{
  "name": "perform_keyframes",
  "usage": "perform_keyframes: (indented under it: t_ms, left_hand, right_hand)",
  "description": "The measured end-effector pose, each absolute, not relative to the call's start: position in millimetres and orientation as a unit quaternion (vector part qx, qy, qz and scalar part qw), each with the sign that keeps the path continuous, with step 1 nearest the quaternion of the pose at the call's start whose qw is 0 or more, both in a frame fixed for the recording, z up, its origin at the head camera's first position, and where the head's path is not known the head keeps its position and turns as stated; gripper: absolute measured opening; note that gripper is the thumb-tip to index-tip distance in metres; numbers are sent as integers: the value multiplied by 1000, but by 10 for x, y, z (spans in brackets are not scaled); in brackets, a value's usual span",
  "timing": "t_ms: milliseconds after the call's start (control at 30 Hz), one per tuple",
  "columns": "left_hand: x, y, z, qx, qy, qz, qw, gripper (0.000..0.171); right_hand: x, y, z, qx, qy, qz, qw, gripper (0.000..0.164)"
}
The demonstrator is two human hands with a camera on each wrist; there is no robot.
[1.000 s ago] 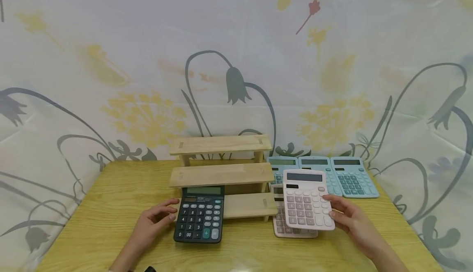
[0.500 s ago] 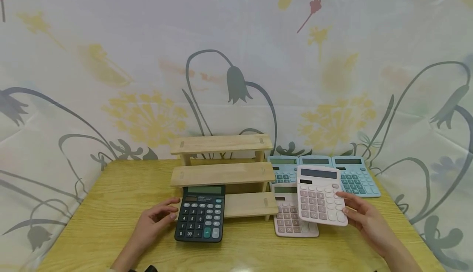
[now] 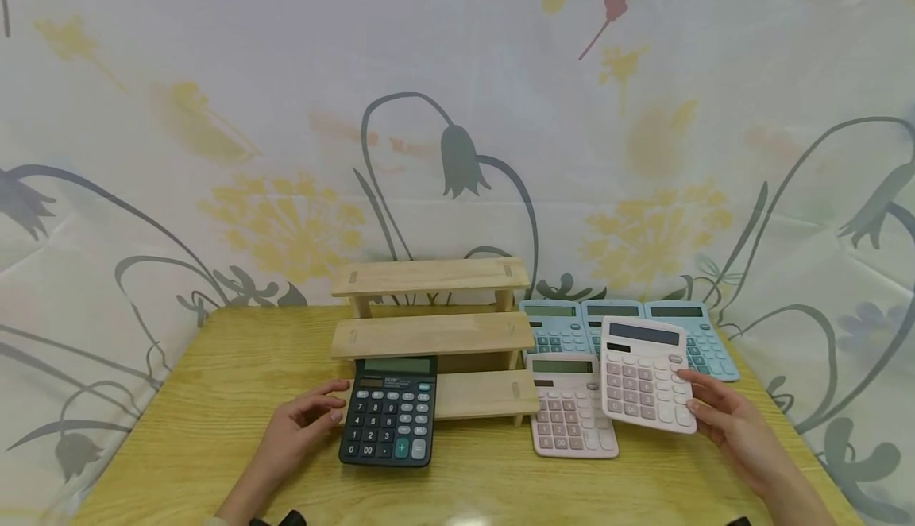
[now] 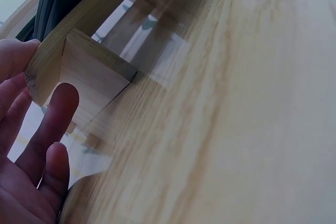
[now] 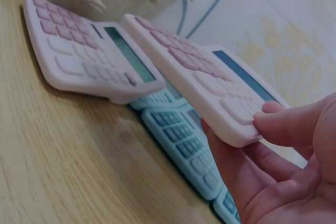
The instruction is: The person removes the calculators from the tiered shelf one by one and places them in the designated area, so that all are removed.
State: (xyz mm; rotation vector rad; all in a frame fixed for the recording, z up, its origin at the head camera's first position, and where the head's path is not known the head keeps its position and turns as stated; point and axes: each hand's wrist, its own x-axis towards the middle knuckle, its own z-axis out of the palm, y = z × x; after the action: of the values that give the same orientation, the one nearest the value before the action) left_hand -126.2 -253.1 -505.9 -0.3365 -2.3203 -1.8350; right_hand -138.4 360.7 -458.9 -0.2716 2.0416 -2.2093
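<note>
In the head view my right hand (image 3: 736, 423) pinches a pale pink calculator (image 3: 646, 375) by its right edge, thumb above and fingers beneath. It is raised over the table; the right wrist view shows a gap under it. A second pink calculator (image 3: 573, 407) lies on the table to its left. My left hand (image 3: 296, 431) is at the left end of the bottom step of a three-step wooden shelf (image 3: 432, 334). In the left wrist view a fingertip touches the board's end and the other fingers are loose. A black calculator (image 3: 388, 415) leans on that bottom step.
Three light blue calculators lie in a row behind the pink ones; the rightmost blue calculator (image 3: 718, 355) is partly covered by the held one. The wooden table (image 3: 236, 375) backs onto a flower-patterned cloth (image 3: 457, 49).
My right hand has carried the pink calculator to the right, off from over the other pink calculator, which now shows fully. The left hand and black calculator have stayed in place.
</note>
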Motion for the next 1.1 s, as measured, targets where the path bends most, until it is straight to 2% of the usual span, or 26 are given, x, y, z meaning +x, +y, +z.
perform_keyframes:
  t_ms: [1100]
  left_hand:
    - [-1259,-2535,-5050,-107,-782,-609,79,11]
  right_hand:
    - [-1337,3922,-4840,-4,699,-710,86,40]
